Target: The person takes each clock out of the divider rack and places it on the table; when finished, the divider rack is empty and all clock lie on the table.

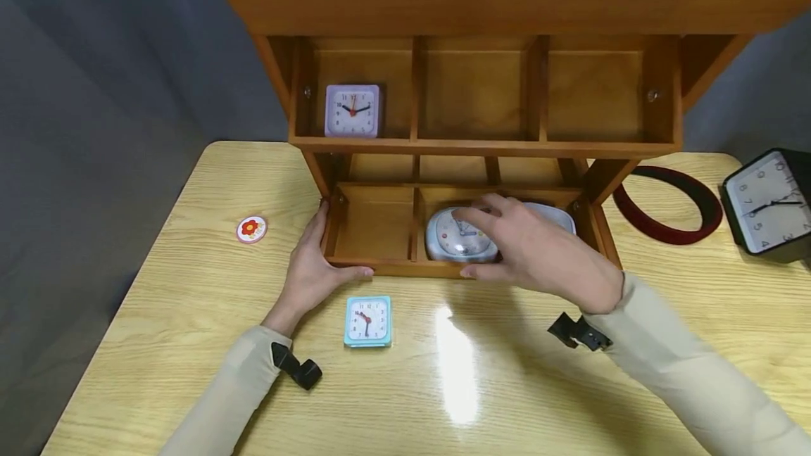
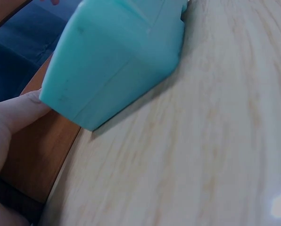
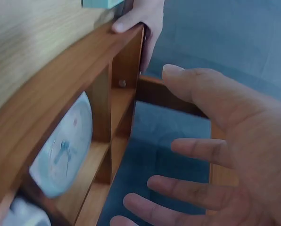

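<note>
My right hand (image 1: 526, 238) is over the lowest tier of a wooden rack (image 1: 380, 267), its fingers spread and loosely bent. Just beneath it an oval pale-blue clock (image 1: 461, 234) lies in the middle compartment; the right wrist view shows the fingers apart from this clock (image 3: 65, 148). A second pale clock (image 1: 552, 217) is partly hidden behind the hand. My left hand (image 1: 310, 269) rests against the tier's left front corner, thumb along the front board and straight fingers along the outer side. Near its thumb a square turquoise clock (image 1: 368, 321) sits on the table, looming large in the left wrist view (image 2: 117, 61).
A lilac square clock (image 1: 352, 111) stands in the left compartment of the tier above, which overhangs the lowest one. On the table are a round flower badge (image 1: 251, 229) at left, a dark red ring (image 1: 671, 231) and a black-framed clock (image 1: 769, 203) at right.
</note>
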Motion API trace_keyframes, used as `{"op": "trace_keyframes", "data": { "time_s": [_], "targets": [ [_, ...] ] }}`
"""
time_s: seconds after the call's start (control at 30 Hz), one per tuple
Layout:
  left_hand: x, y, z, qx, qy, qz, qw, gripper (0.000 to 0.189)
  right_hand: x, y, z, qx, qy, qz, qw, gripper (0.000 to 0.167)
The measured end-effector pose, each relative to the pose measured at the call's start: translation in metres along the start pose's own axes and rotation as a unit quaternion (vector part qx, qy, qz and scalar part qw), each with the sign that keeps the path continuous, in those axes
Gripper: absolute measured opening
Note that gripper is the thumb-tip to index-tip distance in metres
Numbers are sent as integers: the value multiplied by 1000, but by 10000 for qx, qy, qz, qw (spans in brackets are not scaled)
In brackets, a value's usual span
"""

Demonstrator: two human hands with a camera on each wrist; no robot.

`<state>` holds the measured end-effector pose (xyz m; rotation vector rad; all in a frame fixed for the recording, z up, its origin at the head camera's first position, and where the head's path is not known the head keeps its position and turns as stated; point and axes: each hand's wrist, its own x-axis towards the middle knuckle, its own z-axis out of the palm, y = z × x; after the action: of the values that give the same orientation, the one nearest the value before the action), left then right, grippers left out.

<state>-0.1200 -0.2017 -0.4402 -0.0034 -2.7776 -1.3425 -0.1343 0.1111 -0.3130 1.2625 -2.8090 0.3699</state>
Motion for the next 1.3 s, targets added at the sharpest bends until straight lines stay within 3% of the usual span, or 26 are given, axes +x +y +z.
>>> {"op": "trace_keyframes", "data": {
  "time_s": [0.67,0.93,1.3],
  "targets": [
    [-1,0,-2,23,11,36,10000,133,5,19,-2,353,-172,405,9984,66],
    [0,1,0,-21,0,15,10000,132,13,26,8,656,-491,447,9956,61],
    [1,1,0,-27,19,23,10000,132,37,47,23,1217,-1285,261,9839,71]
  ]
}}
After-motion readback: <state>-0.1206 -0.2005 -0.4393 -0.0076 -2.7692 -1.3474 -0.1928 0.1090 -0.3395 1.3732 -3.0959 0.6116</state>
